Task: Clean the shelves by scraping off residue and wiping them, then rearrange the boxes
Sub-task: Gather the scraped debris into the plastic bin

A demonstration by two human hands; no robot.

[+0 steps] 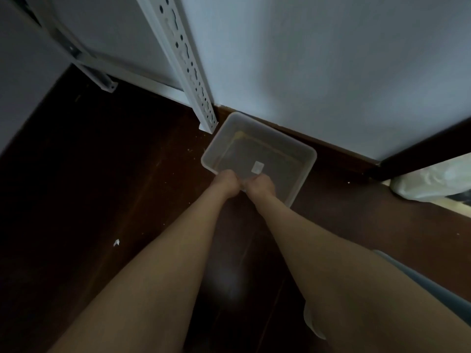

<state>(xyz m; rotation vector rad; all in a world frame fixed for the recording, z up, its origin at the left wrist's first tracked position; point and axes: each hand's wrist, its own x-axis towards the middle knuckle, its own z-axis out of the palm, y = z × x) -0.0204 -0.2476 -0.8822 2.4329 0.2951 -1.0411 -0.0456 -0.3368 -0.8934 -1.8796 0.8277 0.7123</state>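
A translucent, round-cornered plastic box (304, 171) sits on the dark glossy wooden floor (102, 187), a perforated white metal shelf upright (188, 67) footed at its 10 o'clock; a white label (257, 166) shows on its bottom. The left hand (225, 183) and right hand (261, 186) are curled side by side at its 6 o'clock rim, the box at their 12 o'clock; blur hides the fingers, so whether they grasp the rim I cannot tell.

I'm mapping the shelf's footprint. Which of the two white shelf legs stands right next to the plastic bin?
The slotted upright, whose foot meets the floor beside the bin's far left corner. The other leg lands well to the left, apart from it.
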